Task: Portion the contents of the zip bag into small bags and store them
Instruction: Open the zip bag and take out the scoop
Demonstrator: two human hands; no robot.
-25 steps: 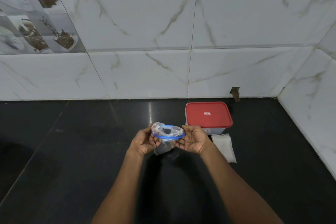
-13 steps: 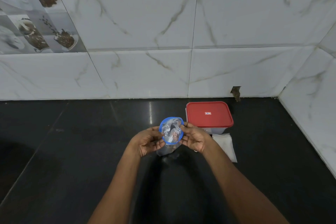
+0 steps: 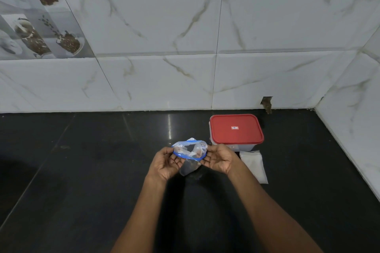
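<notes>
Head view shows a small clear plastic zip bag [image 3: 190, 151] with a blue zip rim, held in the air just above the glossy black stone counter [image 3: 82, 170] in the middle of the picture. Its mouth is pulled wide into an oval and faces up toward the camera, while the crumpled body hangs down between the palms. What it holds cannot be made out. The left hand [image 3: 165, 164] pinches the left side of the rim with curled fingers and thumb; the right hand [image 3: 221, 159] grips the right side likewise. Just beyond the right hand a rectangular clear plastic container with a red lid [image 3: 236, 129] stands closed on the counter, near the white marble-veined tiled wall [image 3: 164, 26]. A flat white plastic packet [image 3: 254, 165] lies just in front of the container, beside the right wrist.
</notes>
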